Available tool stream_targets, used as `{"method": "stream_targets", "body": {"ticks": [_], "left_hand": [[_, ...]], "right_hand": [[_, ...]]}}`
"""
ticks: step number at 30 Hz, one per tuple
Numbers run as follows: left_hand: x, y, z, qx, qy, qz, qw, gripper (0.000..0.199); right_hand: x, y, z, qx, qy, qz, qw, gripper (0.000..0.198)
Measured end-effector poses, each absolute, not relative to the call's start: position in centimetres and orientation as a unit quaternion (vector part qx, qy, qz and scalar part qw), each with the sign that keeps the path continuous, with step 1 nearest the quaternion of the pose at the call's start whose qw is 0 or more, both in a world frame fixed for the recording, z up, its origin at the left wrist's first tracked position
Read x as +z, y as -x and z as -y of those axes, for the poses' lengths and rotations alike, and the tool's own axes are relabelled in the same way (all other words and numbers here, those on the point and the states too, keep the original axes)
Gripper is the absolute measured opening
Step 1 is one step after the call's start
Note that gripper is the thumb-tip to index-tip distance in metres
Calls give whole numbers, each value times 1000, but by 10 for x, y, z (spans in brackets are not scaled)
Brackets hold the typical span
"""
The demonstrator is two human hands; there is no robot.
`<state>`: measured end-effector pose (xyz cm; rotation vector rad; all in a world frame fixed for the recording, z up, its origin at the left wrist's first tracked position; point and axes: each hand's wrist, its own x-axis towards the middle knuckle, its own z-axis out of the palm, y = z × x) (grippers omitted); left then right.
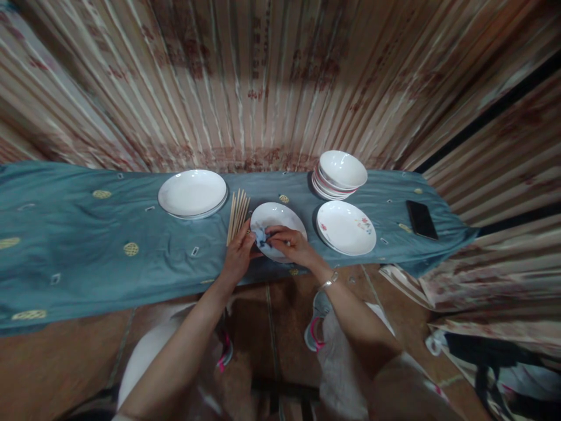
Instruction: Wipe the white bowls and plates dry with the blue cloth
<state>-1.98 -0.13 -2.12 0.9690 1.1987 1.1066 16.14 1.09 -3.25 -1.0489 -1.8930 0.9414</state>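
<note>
Forearms (pixel 188 333) converge; right hand (pixel 293 244) curls over white plate (pixel 280 214).

Held plate (pixel 284 217): glazed ceramic, glossy. Rag (pixel 260 236): crumpled cloth, matt. Stacked bowls (pixel 342 169): glazed ceramic, glossy. Chopsticks (pixel 237 215): bare wood, matt. Tablecloth (pixel 96 234): smooth fabric, faint sheen. Bracelet (pixel 329 282): shiny metal.

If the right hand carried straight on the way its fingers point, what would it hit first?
Past the blue cloth it holds, the right hand would likely meet the left hand first, at the left rim of the plate, though depth between them is hard to judge.
</note>
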Motion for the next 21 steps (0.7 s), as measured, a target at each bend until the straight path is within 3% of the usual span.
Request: {"method": "stream_targets", "body": {"ticks": [10,21], "left_hand": [[-18,19,1,476,-428,-509,576,52],[-16,18,2,470,-436,-515,569,50]], "right_hand": [[-20,-173,0,382,457,735,325,23],[-23,-184,-1,275,524,765,254,27]]}}
